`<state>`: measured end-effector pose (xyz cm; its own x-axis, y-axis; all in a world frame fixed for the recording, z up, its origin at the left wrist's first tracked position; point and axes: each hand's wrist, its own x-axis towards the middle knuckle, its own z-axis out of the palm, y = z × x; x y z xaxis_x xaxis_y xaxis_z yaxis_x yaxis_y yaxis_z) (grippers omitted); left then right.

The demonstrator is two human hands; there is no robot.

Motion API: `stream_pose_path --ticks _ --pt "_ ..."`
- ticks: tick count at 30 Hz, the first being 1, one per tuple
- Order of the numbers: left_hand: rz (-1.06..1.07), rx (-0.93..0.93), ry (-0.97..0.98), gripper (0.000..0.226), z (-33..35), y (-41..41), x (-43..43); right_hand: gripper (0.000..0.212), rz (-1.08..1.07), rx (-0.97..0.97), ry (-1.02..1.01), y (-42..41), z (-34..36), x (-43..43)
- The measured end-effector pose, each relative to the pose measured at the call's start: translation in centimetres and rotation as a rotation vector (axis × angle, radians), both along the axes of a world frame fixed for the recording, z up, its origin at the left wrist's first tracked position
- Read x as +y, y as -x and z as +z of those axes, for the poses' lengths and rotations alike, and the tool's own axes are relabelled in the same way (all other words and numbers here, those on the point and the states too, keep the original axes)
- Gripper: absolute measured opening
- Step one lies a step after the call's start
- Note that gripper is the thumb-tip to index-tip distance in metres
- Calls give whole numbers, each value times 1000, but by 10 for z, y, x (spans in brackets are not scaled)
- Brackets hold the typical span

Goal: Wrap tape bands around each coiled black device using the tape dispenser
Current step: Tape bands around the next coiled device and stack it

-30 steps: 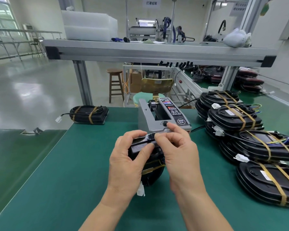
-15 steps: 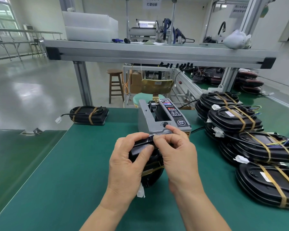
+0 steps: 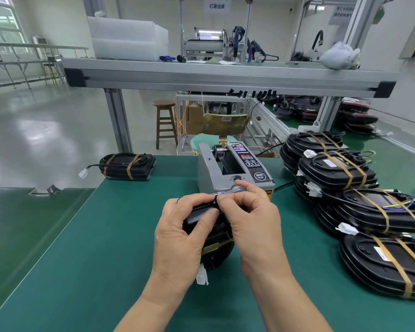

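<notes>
- Your left hand (image 3: 180, 236) sat at the centre of the frame, fingers and thumb curled round the coiled black device (image 3: 216, 257), gripping it edge-up on the green table (image 3: 106, 248).
- Your right hand (image 3: 252, 221), just right of centre, pinched a pale strip of tape (image 3: 225, 193) between thumb and forefinger at the top edge of that device.
- The strip lay right at the front mouth of the grey tape dispenser (image 3: 225, 168), which stood just above your hands in the frame.
- One tan band (image 3: 217, 245) crossed the device's lower half, between your two hands.
- A white connector (image 3: 201, 277) hung below the device, beside your left wrist.
- Along the right edge of the frame, a pile of banded devices (image 3: 333, 171) lay overlapping, each crossed by two tan bands.
- One more banded unit (image 3: 127, 166) lay alone at the left of the table's far edge, left of the dispenser.
- A wooden stool (image 3: 164, 121) stood on the floor above centre.
</notes>
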<state>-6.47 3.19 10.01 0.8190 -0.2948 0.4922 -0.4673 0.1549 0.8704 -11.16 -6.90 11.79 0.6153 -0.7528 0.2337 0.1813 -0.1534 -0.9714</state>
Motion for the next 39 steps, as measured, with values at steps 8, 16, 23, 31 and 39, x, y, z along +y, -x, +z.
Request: stream_pose_path --ticks 8,16,23,31,39 --pt "-12 15 8 19 -1 0 1 21 -31 -4 34 0 -2 0" --pt "-15 -13 -1 22 -2 -2 1 18 -64 -3 99 -1 -10 -4" --pt "-12 10 -5 23 -4 -4 1 33 -145 6 33 -7 -8 -4" --pt "-20 94 22 50 0 -4 1 29 -152 28 50 -17 -8 -9" --pt "-89 101 13 55 -2 -11 3 59 -58 67 69 -16 -6 -7"
